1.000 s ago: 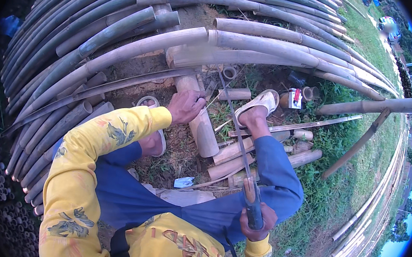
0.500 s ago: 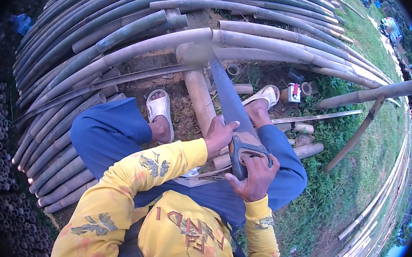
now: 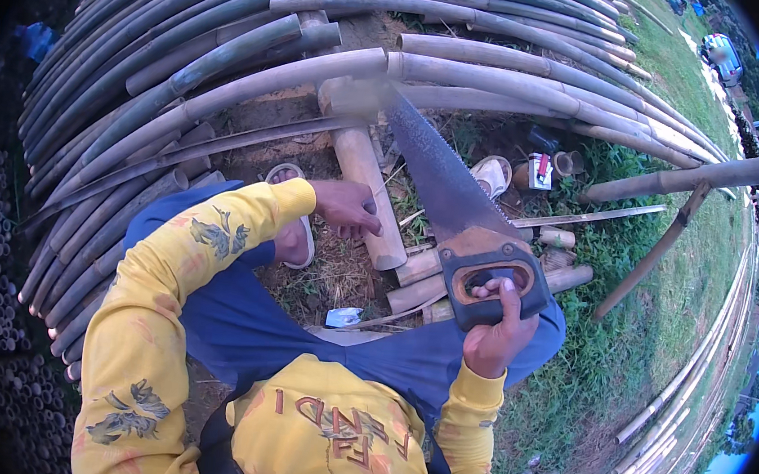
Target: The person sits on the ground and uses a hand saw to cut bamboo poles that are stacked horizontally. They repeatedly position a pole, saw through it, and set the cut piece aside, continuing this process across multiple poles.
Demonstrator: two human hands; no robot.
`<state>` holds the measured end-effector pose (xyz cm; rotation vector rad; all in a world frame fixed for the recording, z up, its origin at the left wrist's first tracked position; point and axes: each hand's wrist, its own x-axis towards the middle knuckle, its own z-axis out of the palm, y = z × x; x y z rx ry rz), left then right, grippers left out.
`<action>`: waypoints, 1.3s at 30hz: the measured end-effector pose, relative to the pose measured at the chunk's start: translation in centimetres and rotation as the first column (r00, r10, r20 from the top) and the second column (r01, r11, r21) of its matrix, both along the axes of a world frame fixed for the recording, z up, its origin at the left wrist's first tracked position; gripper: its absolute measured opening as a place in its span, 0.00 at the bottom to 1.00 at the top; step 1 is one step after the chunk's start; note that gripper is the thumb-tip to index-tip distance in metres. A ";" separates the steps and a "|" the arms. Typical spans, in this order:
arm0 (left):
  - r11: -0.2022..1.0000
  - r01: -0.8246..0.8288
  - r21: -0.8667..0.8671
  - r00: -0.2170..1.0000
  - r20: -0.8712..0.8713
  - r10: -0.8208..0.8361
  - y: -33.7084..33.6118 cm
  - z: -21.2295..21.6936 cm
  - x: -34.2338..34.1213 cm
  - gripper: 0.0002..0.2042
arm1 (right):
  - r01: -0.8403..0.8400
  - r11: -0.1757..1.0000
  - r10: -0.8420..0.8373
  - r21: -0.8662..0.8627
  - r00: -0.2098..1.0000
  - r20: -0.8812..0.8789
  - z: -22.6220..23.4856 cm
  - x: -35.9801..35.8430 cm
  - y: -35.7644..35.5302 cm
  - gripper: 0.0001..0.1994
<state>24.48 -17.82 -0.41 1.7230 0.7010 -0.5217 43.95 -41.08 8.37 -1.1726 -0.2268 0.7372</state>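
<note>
Head view: the right hand (image 3: pixel 496 333) has its fingers curled tight through the handle of a hand saw (image 3: pixel 454 212), whose blade tip rests at the top of a short bamboo section (image 3: pixel 362 172), a placement that suits cutting. The left hand (image 3: pixel 346 209) presses against that section's side, fingers bent and close together, apparently steadying it. The piece lies on bare ground between the sandalled feet, below the long stacked bamboo poles (image 3: pixel 232 62).

Dull grey metal saw blade (image 3: pixel 439 174), matt dry bamboo pole (image 3: pixel 362 181), wooden handle (image 3: pixel 488 283)
</note>
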 end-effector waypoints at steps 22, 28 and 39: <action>0.414 -0.099 0.905 0.977 0.009 0.214 22.8 -2.5 -6.5 0.22 | -0.201 0.960 0.277 -0.197 0.797 0.537 5.5 -6.3 0.4 0.10; 0.389 -0.115 0.914 0.975 0.028 0.221 22.6 -1.5 -6.8 0.22 | -0.214 0.953 0.298 -0.213 0.787 0.541 5.3 -6.2 2.0 0.10; 0.372 -0.130 0.919 0.975 0.051 0.215 22.5 -1.7 -7.0 0.20 | -0.222 0.960 0.280 -0.174 0.813 0.510 6.0 -7.3 2.8 0.07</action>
